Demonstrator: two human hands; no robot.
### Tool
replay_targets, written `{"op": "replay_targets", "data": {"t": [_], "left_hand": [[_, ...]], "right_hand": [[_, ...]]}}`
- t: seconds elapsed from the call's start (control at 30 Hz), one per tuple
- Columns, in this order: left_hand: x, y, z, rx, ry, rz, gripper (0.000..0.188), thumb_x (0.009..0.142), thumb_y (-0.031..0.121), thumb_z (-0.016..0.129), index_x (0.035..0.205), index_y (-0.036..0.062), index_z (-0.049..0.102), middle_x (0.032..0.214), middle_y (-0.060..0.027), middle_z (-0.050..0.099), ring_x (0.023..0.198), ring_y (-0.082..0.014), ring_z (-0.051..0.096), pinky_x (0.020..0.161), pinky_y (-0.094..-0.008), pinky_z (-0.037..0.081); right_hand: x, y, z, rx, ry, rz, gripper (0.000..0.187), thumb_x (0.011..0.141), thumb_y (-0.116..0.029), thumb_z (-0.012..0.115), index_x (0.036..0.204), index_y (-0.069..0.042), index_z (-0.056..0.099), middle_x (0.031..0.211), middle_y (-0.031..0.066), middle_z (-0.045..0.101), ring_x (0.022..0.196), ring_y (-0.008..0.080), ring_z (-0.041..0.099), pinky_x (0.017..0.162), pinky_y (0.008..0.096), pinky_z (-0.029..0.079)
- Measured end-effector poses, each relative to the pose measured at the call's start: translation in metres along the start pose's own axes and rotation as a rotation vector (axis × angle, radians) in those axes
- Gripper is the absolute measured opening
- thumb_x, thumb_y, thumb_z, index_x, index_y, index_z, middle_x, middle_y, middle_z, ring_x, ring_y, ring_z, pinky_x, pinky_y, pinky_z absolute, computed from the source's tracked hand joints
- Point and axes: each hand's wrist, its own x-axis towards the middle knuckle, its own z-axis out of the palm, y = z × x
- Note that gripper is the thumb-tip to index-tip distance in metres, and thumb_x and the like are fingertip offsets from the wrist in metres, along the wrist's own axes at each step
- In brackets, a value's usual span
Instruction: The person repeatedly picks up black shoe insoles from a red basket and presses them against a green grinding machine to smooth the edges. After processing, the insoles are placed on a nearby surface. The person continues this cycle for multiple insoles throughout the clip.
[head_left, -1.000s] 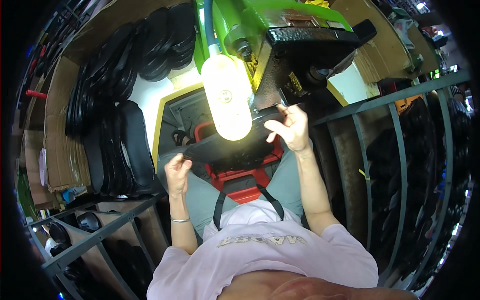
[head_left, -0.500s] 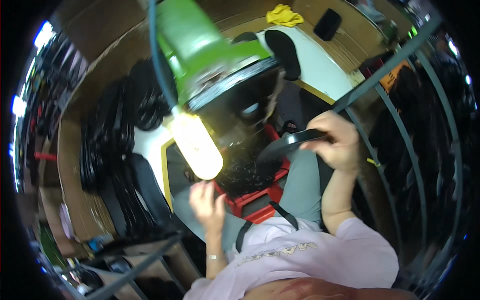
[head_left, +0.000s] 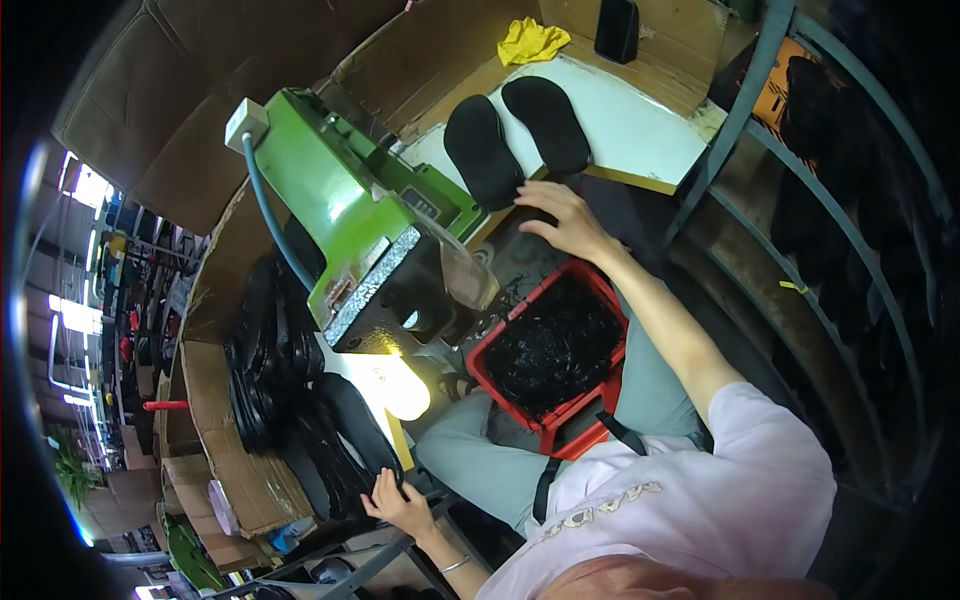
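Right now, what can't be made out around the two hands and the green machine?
- Head view: whether the left hand grips the black soles or only touches them; its palm is hidden.
- Right hand: fingertips at the sole pair, contact unclear.
- Green machine: its working face is turned away; lamp glare washes out what is beneath.
- Red bin: black contents too dark to tell apart.

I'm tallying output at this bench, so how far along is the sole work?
Done, it seems: two black soles lie side by side on the white board, with the right hand resting at their edge. In hand: the left hand touches a sole in the stack of black soles left of the green machine. Left: that stack looks large. The red bin holds black scraps.
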Motion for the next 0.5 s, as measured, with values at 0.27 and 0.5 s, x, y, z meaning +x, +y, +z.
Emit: {"op": "replay_targets", "data": {"t": [0.27,0.5], "left_hand": [[0.071,0.157,-0.086,-1.129,0.284,-0.108,0.03,0.066,0.004,0.085,0.086,-0.002,0.063,0.087,-0.0138,0.067,0.073,-0.0246,0.064,0.071,-0.0362,0.053],[0.099,0.252,0.008,-1.933,-0.463,-0.595,0.028,0.081,0.001,0.074,0.107,-0.0054,0.065,0.095,-0.008,0.069,0.083,-0.0129,0.063,0.078,-0.0276,0.052]], "right_hand": [[-0.15,-0.116,-0.034,0.923,-0.639,0.474,0.107,0.06,-0.022,0.092,0.148,-0.009,0.033,0.149,0.0098,0.039,0.131,0.0225,0.044,0.103,0.0384,0.041],[-0.213,-0.149,-0.059,0.993,-0.526,1.12,0.043,0.068,0.0,0.083,0.109,0.0,0.068,0.105,0.0065,0.071,0.095,0.0152,0.065,0.09,0.0308,0.051]]}}
